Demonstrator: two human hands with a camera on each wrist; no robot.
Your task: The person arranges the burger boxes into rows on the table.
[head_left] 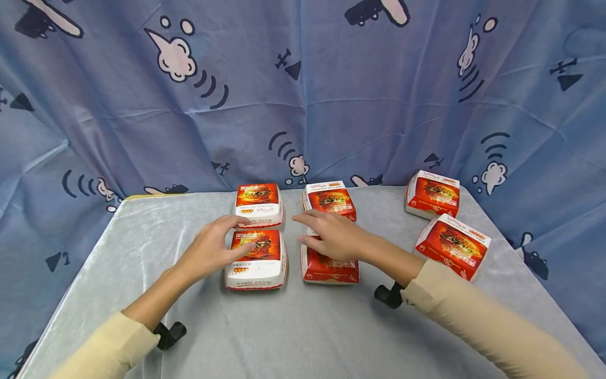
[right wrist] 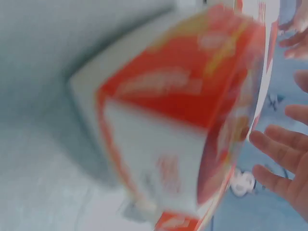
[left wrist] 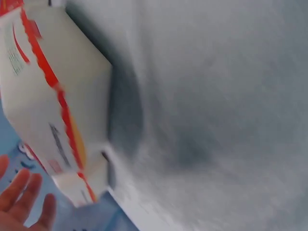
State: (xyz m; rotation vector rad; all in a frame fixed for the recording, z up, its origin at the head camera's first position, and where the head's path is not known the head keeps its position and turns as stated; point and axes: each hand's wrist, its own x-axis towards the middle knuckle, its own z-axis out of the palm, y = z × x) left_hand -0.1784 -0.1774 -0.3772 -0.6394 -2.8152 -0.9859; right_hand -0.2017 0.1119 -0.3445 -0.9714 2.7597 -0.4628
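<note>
Red and white cardboard burger boxes lie closed on the table. My left hand, fingers spread, is over the left edges of the front-left burger box and the back-left burger box. My right hand stretches across the front-middle burger box and the near part of the back-middle burger box, hiding some of both. Neither hand grips anything. In the left wrist view the loose fingers of the left hand show beside a box; the right wrist view is blurred.
Two more burger boxes, one farther back and one nearer, sit at an angle on the right of the grey cloth-covered table. A blue printed curtain hangs behind the table. Dark wrist cameras hang under both forearms.
</note>
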